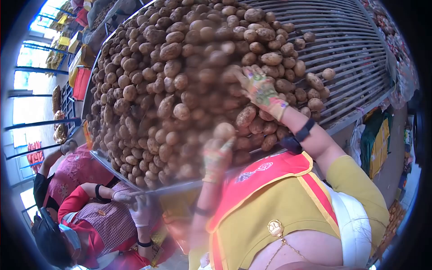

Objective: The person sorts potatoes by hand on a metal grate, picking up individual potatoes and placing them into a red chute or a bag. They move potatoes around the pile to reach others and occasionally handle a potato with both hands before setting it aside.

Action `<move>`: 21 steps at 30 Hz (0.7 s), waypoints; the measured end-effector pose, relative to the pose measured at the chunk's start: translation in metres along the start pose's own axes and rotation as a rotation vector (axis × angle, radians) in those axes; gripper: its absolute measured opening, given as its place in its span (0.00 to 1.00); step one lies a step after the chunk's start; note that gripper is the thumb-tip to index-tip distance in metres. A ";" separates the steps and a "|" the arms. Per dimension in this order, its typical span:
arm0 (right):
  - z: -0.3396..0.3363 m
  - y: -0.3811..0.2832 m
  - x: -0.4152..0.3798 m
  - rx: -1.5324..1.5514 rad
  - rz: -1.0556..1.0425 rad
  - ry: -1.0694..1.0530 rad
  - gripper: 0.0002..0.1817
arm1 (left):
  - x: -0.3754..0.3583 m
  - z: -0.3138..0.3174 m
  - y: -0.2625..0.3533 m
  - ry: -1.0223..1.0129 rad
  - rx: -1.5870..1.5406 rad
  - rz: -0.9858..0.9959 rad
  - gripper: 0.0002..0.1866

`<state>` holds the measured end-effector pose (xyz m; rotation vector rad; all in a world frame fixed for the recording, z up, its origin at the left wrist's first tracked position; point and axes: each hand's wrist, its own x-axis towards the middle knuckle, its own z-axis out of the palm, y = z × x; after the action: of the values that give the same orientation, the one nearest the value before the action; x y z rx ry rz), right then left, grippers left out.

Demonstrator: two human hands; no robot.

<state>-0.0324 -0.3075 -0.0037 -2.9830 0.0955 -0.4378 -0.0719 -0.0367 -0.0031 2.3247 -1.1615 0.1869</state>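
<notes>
- At the far left, beyond the left corner of the slatted surface (175,185), a pink apron (74,173) is worn by one person.
- Just beside it, along the near left edge, a checked apron (105,222) is worn by a co-worker, whose gloved hands (143,211) are held close together.
- The left and middle of the surface are covered by heaped, soil-marked potatoes (130,92).
- By the near edge, a pale potato (224,131) is seen at the fingertips of the blurred left hand (217,157); whether it is pinched by that grip cannot be told.
- Farther right, the heap is touched by the patterned-gloved right hand (263,90); its fingers are stretched out, but with blurred tips, its grip cannot be told.
- Toward the right edge, metal bars (351,49) are left uncovered.
</notes>
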 end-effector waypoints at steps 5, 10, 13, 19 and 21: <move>-0.037 0.020 -0.040 0.258 -0.238 -0.053 0.25 | 0.011 -0.004 0.012 -0.103 -0.152 -0.220 0.15; -0.057 0.017 -0.083 0.339 -0.127 0.048 0.24 | 0.084 0.001 -0.020 0.018 0.064 -0.208 0.24; -0.057 0.041 -0.095 0.252 -0.113 0.096 0.22 | 0.108 0.028 -0.037 -0.076 0.149 -0.331 0.26; -0.069 0.040 -0.059 0.274 -0.034 0.153 0.17 | 0.108 0.023 -0.032 -0.096 0.017 -0.438 0.28; -0.060 0.021 -0.033 0.351 -0.115 0.133 0.17 | 0.088 0.019 -0.029 0.018 -0.059 -0.378 0.28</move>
<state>-0.0821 -0.3330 0.0413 -2.6216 -0.1282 -0.5981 0.0027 -0.0943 -0.0003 2.4323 -0.6898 0.0350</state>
